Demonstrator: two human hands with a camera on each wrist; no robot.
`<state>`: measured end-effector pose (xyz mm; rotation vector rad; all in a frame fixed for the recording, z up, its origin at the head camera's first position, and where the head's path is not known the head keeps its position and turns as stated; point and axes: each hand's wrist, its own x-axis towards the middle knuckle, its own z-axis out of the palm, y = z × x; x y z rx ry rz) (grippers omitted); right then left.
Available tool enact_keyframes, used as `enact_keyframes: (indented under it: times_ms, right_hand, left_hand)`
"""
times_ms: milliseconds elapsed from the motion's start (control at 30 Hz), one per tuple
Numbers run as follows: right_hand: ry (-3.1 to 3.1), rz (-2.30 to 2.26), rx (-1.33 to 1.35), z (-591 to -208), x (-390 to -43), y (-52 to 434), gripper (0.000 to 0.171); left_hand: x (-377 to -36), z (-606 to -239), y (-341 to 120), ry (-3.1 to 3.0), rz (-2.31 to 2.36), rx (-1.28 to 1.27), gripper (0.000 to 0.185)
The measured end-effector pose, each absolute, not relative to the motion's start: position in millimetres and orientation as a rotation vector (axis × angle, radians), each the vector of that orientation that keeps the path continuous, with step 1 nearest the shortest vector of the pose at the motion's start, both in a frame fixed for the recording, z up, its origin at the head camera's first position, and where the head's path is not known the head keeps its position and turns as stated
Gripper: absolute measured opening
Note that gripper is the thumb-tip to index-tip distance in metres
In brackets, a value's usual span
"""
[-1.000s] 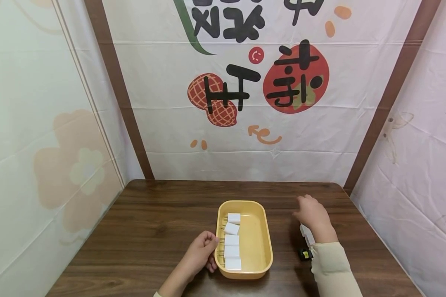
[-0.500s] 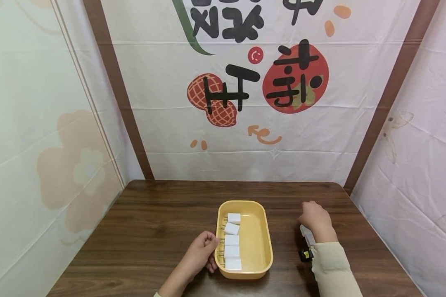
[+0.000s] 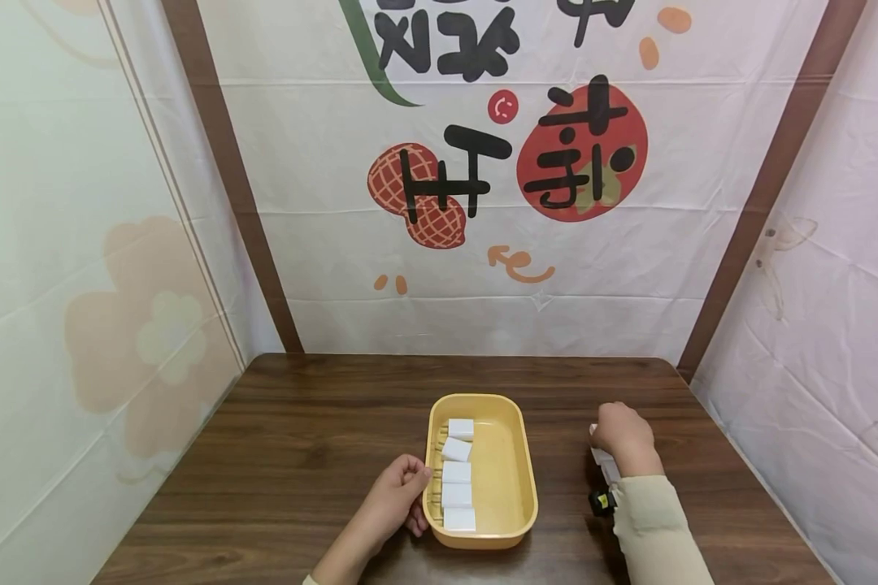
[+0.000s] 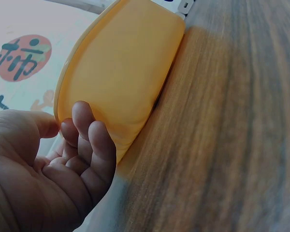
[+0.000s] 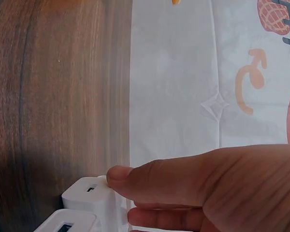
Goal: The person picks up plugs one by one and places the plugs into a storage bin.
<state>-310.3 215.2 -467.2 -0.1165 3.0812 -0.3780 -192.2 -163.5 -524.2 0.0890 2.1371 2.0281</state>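
Note:
My left hand (image 3: pixel 391 497) pinches the left rim of a yellow plastic tray (image 3: pixel 529 475) between thumb and index finger. In the left wrist view its other fingers curl against the tray's outer wall (image 4: pixel 121 63). Several white plug chargers (image 3: pixel 457 473) lie in a column along the tray's left side, prongs pointing left. On the table right of the tray, my right hand (image 3: pixel 624 439) grips a white charger (image 5: pixel 87 195) at the far end of a row. Its thumb lies on the top edge, with fingers at the far side. Another charger (image 5: pixel 70 223) with a USB port sits beside it.
A small black object with a yellow label (image 3: pixel 601 502) is near the right wrist, close to the row of chargers (image 3: pixel 606 465). The brown wooden table (image 3: pixel 322 414) ends at a printed white curtain (image 3: pixel 336 325), with more curtains on both sides.
My right hand has moved slightly toward me and to the right, coming down onto the charger at the row's far end. The left hand and the tray have stayed in place.

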Motion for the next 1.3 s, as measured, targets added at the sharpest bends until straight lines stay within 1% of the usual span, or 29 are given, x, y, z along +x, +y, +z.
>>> enact_keyframes:
  times_ms: [167, 400, 567, 1300]
  right_hand:
    - [3.096, -0.356, -0.077, -469, -311, 214, 0.018]
    - [3.128, -0.348, -0.033, -474, -312, 212, 0.026]
    - [3.16, -0.373, -0.017, -480, -314, 210, 0.028]
    - [3.154, -0.38, 0.013, -486, -319, 209, 0.027]
  left_hand:
    - [-192, -524, -163, 2.136, 2.034, 0.091, 0.028]
    - [-191, -523, -163, 2.136, 2.029, 0.087, 0.028]
    - [-191, -523, -163, 2.132, 2.033, 0.087, 0.027]
    - [-190, -523, -164, 2.129, 2.031, 0.086, 0.025]
